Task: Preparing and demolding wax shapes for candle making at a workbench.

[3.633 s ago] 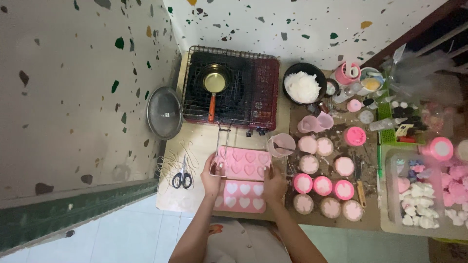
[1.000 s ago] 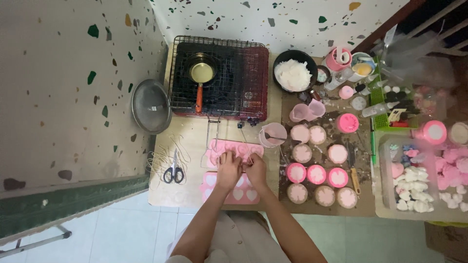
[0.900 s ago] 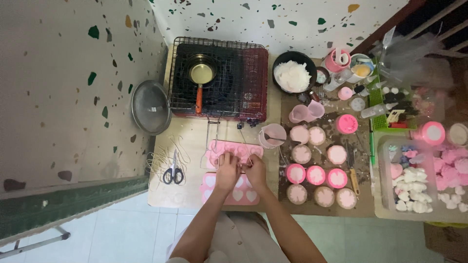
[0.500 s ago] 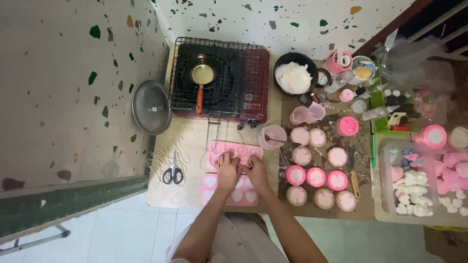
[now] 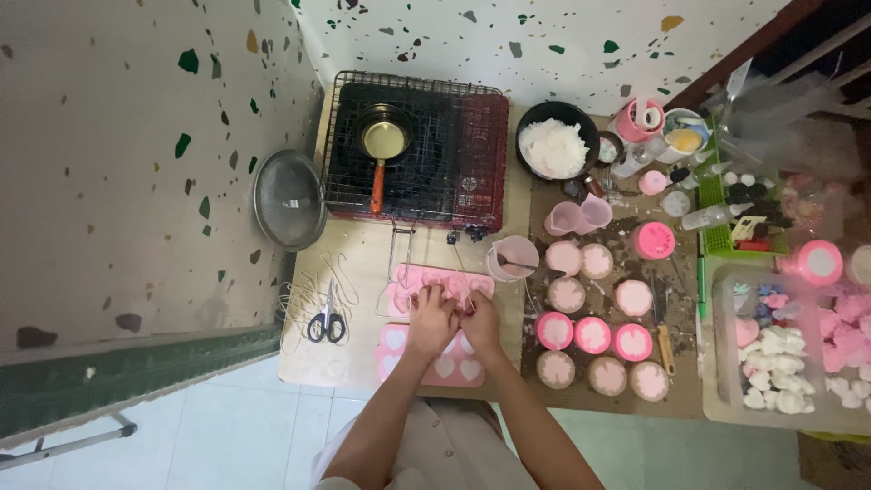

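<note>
Seen from above, the person's left hand and right hand meet, fingers pinched, whether holding anything unclear, over a pink heart mould on the bench; pressing hard might buckle it and spill onto the filled mould just below.

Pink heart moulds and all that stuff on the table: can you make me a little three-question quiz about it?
1. True or false: both hands, the left hand and the right hand, are over the two pink silicone heart moulds.
2. What lies on the table left of the moulds? A) black-handled scissors B) a spoon C) a phone
3. Fill in: the small brass-coloured pan with an orange handle sits on the black and red portable ____.

Key: 1 true; 2 A; 3 stove.
</note>
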